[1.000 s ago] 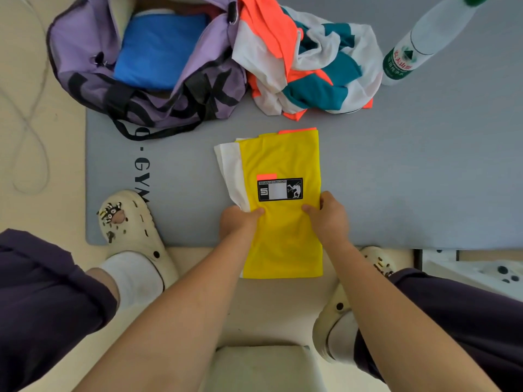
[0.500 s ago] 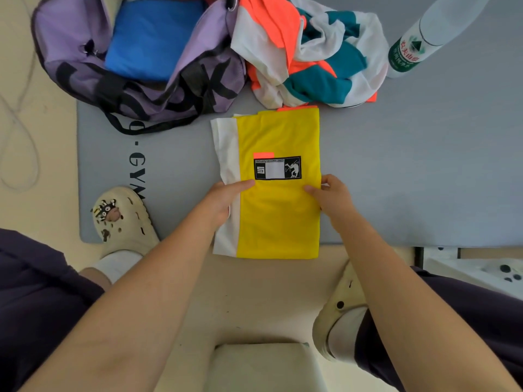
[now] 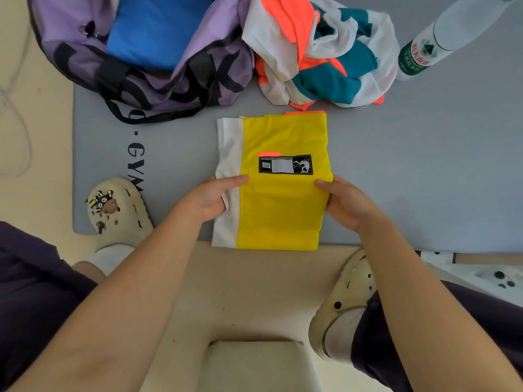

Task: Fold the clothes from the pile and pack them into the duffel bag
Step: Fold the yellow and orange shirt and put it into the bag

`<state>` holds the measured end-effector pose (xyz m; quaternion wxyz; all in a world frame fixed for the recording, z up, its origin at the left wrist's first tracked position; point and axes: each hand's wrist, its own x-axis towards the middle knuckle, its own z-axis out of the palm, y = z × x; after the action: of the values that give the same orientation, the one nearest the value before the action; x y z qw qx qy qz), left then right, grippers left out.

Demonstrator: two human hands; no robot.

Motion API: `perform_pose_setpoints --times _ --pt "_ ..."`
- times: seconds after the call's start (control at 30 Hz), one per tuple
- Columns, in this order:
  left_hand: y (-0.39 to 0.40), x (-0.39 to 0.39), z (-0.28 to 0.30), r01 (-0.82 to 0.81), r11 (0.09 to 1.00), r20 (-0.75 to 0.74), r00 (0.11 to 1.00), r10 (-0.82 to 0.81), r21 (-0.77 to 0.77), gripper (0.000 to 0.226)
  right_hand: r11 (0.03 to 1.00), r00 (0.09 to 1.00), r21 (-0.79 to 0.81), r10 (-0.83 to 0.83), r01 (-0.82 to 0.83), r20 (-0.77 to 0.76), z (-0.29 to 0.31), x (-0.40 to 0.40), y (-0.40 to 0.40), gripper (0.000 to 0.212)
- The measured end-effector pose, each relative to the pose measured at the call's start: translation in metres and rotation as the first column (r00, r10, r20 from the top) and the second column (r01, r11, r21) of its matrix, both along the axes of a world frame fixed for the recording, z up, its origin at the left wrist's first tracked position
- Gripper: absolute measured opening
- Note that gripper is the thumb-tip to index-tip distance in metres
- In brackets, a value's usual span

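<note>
Head view
Garment: folded yellow garment (image 3: 278,205) with a white strip down its left side and a black-and-white label near the middle; lies flat on the grey mat (image 3: 424,171), its near edge hanging just over the mat's near border onto the beige floor.
Left hand (image 3: 210,198): grips the garment's left edge, thumb on top across the white strip, fingers curled under the cloth.
Right hand (image 3: 346,203): grips the garment's right edge, thumb on top of the yellow cloth, fingers tucked beneath.
Duffel bag (image 3: 181,80): purple with black lettering and straps, far left on the mat, mouth open; a folded blue item (image 3: 158,32) sits inside.
Pile (image 3: 322,49): crumpled clothes in white, teal and orange, far centre, just right of the bag and touching it; its near edge almost meets the garment's far edge.
Bottle (image 3: 441,38): clear plastic, green label, far right on the mat, just beside the pile.
Mat: printed letters "GYM" near its left edge.
Feet: cream clogs, left clog (image 3: 117,212) on the mat's near-left corner, right clog (image 3: 343,298) on the floor near the mat's edge.
Near centre: pale cushioned seat edge (image 3: 254,363) between the legs.
</note>
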<state>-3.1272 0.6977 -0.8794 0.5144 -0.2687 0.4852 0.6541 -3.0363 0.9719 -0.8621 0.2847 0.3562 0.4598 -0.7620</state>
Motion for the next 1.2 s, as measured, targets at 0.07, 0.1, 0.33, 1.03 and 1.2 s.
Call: perform_pose_setpoints --times 0.07,0.1,0.33,1.03,1.2 --pt "0.000 -0.004 0.001 -0.027 0.999 -0.016 0.999 0.028 0.020 0.055 1.000 1.000 -0.006 -0.014 0.014 -0.027 0.002 -0.003 0.002 0.042" --pt "0.002 -0.006 0.002 -0.028 1.000 -0.031 0.999 0.029 0.008 0.050 1.000 0.999 0.016 -0.024 0.024 -0.023 0.003 -0.005 0.001 0.041" --pt "0.007 -0.012 0.007 -0.091 0.950 -0.225 0.974 0.022 -0.298 0.051 0.910 0.984 0.379 -0.176 0.166 -0.008 0.007 -0.009 -0.006 0.043" --pt "0.018 -0.063 0.032 -0.058 0.700 -0.599 0.572 -0.561 -0.711 0.021 0.248 0.807 0.924 0.582 -0.292 0.099 0.040 -0.066 0.011 0.039" --pt "0.010 -0.067 0.037 -0.103 0.549 -0.543 0.381 -0.748 -0.829 0.020 0.352 0.761 0.901 0.648 -0.254 -0.038 0.054 -0.071 0.015 0.034"
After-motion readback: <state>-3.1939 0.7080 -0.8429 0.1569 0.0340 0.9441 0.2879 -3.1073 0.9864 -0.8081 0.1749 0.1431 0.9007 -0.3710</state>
